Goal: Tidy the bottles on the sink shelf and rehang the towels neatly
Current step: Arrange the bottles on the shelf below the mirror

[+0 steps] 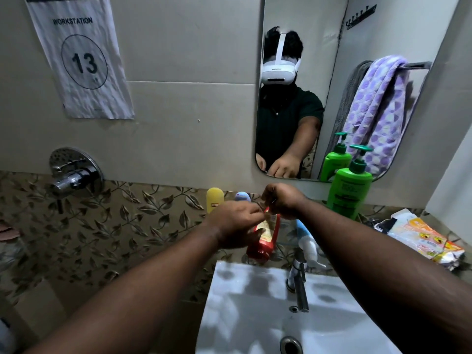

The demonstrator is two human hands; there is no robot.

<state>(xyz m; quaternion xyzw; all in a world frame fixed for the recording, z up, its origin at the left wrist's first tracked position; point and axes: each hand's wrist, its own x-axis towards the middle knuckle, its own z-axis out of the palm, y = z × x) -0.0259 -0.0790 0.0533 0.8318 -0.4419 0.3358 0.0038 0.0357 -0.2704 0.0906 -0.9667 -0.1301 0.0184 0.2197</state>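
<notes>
A red bottle (263, 241) stands tilted on the shelf behind the sink, and my left hand (235, 223) wraps its body. My right hand (282, 200) pinches closed at the bottle's top end. Behind my hands a yellow bottle (215, 199) and a pale blue bottle (242, 196) stand upright against the wall. A large green pump bottle (348, 190) stands to the right, under the mirror. A blue and white bottle (307, 245) lies on its side near the tap. A purple patterned towel (375, 108) and a grey one hang on a rail, seen in the mirror.
The white sink (255, 315) with a chrome tap (297, 284) is below my arms. Crumpled orange packets (424, 238) lie on the right of the shelf. A chrome wall valve (72, 175) sticks out at the left. A mirror (319, 34) hangs above the shelf.
</notes>
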